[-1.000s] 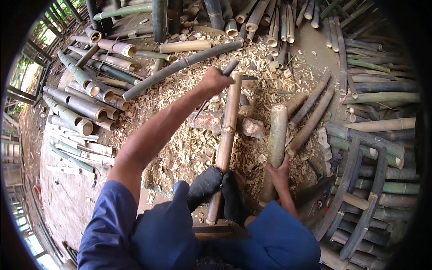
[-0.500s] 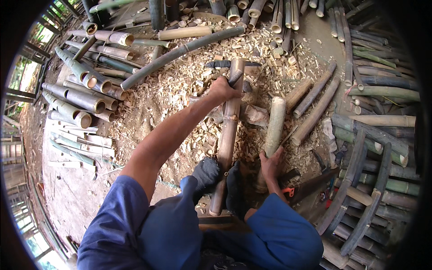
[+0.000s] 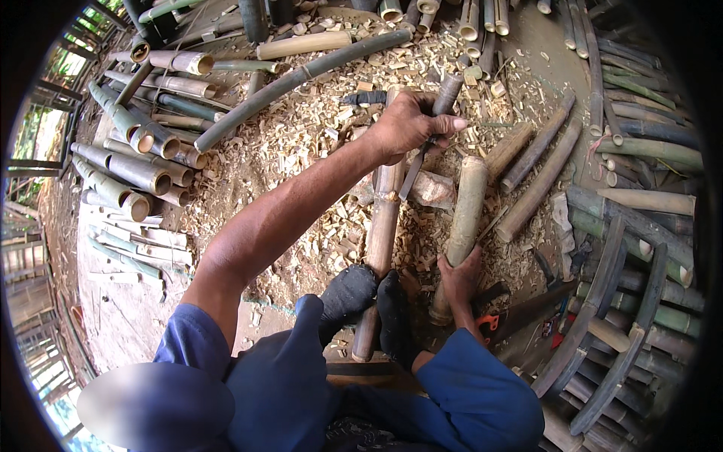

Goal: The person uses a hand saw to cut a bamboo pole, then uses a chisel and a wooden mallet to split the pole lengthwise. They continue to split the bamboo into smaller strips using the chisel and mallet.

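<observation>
Left hand (image 3: pixel 410 124) clenched round a chopping knife's handle (image 3: pixel 444 96) above the bamboo pole (image 3: pixel 380 222) pinned between both feet. Right hand (image 3: pixel 459 275) wrapped around a shorter bamboo piece (image 3: pixel 465 203) alongside. Best kept steady underfoot, blade aligned with the grain.

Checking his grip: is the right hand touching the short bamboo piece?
Touching: the head view shows the right hand wrapped around the short bamboo piece.

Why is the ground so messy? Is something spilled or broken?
Nothing is broken. Pale bamboo chips lie scattered over the ground around the bamboo pole pinned between the feet. The left hand grips a chopping knife; the right hand holds a second bamboo piece.
</observation>
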A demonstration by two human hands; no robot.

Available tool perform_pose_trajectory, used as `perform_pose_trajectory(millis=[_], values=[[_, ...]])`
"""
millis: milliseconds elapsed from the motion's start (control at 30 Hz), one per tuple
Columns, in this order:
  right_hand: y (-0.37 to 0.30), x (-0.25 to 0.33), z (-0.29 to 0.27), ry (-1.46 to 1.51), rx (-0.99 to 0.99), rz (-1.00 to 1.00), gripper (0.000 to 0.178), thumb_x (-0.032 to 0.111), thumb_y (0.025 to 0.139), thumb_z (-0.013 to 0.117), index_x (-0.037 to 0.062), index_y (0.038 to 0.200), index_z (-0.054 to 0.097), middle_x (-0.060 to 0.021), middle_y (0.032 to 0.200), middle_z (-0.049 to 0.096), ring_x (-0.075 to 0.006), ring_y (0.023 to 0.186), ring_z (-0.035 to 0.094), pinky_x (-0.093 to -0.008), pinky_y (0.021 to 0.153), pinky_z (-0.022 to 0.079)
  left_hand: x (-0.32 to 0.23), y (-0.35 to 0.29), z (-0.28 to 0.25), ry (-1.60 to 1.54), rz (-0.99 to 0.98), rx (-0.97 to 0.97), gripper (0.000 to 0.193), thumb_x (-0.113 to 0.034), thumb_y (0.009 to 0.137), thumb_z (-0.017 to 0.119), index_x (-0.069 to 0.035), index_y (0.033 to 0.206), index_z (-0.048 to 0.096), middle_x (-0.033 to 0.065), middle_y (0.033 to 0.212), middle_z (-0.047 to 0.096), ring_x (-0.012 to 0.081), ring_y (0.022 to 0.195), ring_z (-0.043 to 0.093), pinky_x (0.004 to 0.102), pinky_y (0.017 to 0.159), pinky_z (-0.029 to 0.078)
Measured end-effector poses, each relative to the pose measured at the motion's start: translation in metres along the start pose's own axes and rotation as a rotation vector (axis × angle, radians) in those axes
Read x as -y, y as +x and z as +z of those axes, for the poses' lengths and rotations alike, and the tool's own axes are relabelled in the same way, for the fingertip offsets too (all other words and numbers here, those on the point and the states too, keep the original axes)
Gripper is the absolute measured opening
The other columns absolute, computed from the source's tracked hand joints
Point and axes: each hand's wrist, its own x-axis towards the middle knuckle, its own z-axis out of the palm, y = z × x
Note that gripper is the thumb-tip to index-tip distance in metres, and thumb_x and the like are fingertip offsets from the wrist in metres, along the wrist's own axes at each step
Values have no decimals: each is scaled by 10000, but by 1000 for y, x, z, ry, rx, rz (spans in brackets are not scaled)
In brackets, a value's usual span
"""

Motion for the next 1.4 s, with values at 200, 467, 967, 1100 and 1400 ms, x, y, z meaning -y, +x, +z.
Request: perform_pose_trajectory(millis=[200, 467, 967, 1100, 1400], values=[[2, -28, 19, -7, -93, -86, 827, 338, 790, 833, -25, 1403, 413, -269, 1266, 557, -470, 1198, 543, -538, 1005, 465, -28, -10, 1, 104, 64, -223, 323, -331, 970, 728, -31, 1082, 686, 27, 806, 617, 103, 681, 567, 266, 584, 479], [12, -30, 4, 243, 71, -29, 868, 279, 761, 849, -51, 1428, 402, -282, 1325, 554, -436, 1215, 565, -493, 1012, 475, -58, -44, -97, -103, 280, -474, 270, -229, 1013, 651, 29, 1089, 664, 17, 767, 629, 98, 650, 580, 256, 590, 478], [-5, 42, -125, 1013, 174, -227, 804, 173, 788, 770, -29, 1463, 383, -139, 1239, 538, -239, 1100, 566, -378, 980, 485, 19, -18, 37, 176, 86, 42, 308, -333, 877, 837, -50, 822, 729, -14, 679, 590, 72, 637, 541, 293, 578, 448], [-11, 41, -128, 1019, 213, -237, 799, 196, 803, 772, -25, 1466, 384, -131, 1238, 536, -230, 1098, 565, -378, 976, 486, 25, -18, 35, 148, 132, 29, 246, -285, 895, 814, -45, 901, 759, -12, 705, 630, 65, 629, 551, 275, 600, 460], [-13, 38, -132, 1005, 235, -247, 776, 219, 796, 784, -7, 1439, 413, -120, 1207, 547, -216, 1077, 570, -375, 952, 489, 20, -20, 39, 187, 69, 14, 237, -266, 904, 794, -33, 887, 750, -7, 692, 648, 55, 613, 570, 260, 580, 464]])
